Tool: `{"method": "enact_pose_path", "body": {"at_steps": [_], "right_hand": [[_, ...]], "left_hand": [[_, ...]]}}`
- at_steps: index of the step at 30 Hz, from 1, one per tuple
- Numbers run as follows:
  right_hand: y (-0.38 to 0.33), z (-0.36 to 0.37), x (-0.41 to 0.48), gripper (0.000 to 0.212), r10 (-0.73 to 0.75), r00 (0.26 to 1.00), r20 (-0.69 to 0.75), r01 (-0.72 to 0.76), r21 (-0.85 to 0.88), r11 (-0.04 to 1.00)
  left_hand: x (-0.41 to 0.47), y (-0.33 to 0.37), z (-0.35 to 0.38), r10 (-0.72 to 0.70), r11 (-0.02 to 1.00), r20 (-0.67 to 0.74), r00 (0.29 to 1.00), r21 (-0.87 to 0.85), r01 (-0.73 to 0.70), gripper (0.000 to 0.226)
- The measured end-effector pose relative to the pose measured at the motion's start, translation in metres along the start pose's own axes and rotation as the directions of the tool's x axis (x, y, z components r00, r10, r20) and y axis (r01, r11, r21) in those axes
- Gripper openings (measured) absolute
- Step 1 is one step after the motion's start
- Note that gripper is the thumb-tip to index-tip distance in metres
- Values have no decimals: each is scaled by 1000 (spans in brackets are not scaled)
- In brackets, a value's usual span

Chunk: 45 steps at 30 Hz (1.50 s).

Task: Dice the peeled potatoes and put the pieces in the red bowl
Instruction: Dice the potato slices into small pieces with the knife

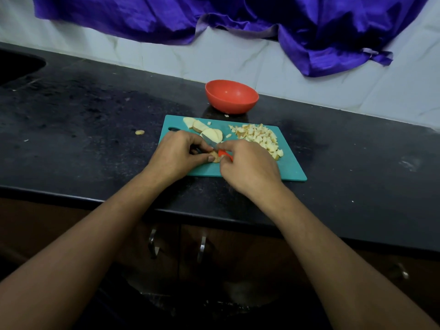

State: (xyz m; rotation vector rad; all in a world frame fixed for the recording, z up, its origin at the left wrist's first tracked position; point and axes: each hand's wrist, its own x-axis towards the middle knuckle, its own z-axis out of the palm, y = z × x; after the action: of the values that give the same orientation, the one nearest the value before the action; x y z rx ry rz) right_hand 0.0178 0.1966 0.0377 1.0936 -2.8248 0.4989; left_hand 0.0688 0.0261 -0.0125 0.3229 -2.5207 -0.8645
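Observation:
A teal cutting board point(292, 172) lies on the black counter. My right hand point(247, 165) grips a knife by its red handle point(223, 154), the blade point(210, 141) pointing up and left. My left hand point(178, 153) pinches a potato piece point(215, 159) against the board under the blade. Peeled potato slices point(204, 129) lie at the board's far left. A heap of diced potato point(259, 136) covers the board's right side. The red bowl point(232, 96) stands just behind the board, and I see nothing inside it.
One small potato bit point(139, 132) lies on the counter point(83, 120) left of the board, another point(226, 116) in front of the bowl. A dark sink point(16, 65) sits far left. Purple cloth point(238, 17) hangs on the tiled wall. Cabinet handles point(202, 248) are below the counter edge.

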Motion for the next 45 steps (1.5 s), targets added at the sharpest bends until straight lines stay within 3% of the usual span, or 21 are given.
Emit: {"method": "enact_pose_path", "body": {"at_steps": [7,14,35,45], "right_hand": [[-5,5,-12,37,-68,998,-5,67,-128,990],[9,-20,8,38,12,992,122,-14,15,1000],[0,-44,22,32,-47,982,183,64,-91,994],[20,5,-32,45,-178,984,14,178,-173,969]], "left_hand": [[-2,1,-2,5,1000,-7,1000,17,-5,15],[-1,1,0,-12,1000,-16,1000,-5,12,14],[-5,4,-1,13,999,-5,1000,35,-13,13],[-6,4,-1,26,1000,-19,999,-10,-26,12]]}}
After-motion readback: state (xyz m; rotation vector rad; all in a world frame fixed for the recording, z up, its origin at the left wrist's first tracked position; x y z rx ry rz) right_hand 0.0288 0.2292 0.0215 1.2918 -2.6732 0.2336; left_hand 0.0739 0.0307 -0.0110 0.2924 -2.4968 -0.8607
